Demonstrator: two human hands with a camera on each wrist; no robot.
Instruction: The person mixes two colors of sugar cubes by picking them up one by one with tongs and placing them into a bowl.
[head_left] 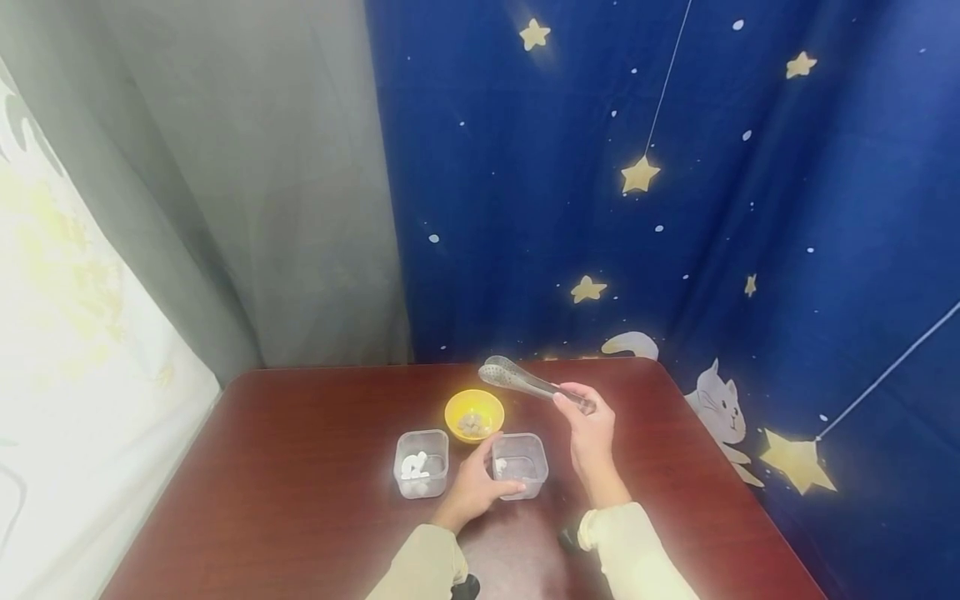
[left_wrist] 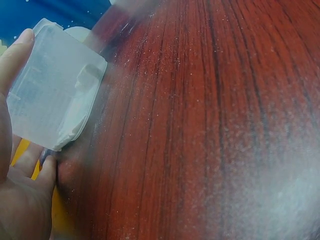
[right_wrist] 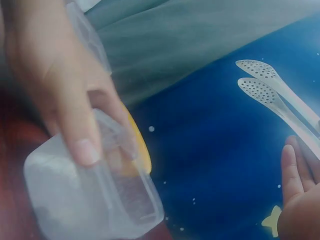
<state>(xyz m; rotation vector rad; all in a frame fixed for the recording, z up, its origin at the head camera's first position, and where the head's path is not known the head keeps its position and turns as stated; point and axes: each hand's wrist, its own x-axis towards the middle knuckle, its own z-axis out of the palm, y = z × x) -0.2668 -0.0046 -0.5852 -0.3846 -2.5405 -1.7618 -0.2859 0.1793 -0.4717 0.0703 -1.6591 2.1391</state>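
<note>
My left hand [head_left: 472, 487] grips a clear plastic container [head_left: 534, 477], with the thumb over its near side and the fingers at its left and far side. White stuff [left_wrist: 75, 110] lies at the bottom of this container in the left wrist view. My right hand [head_left: 592, 433] holds metal tongs [head_left: 528, 382] by the handle end, above the table and to the right of the container. The tongs' perforated tips [right_wrist: 257, 92] point left and stand slightly apart, with nothing between them in the right wrist view.
A yellow bowl [head_left: 475, 395] with small greyish pieces [head_left: 472, 425] stands just behind the left hand. To the left, a second clear container [head_left: 401, 454] holds several white pieces [head_left: 414, 465]. All stand on a reddish-brown table [head_left: 315, 483], with curtains behind it.
</note>
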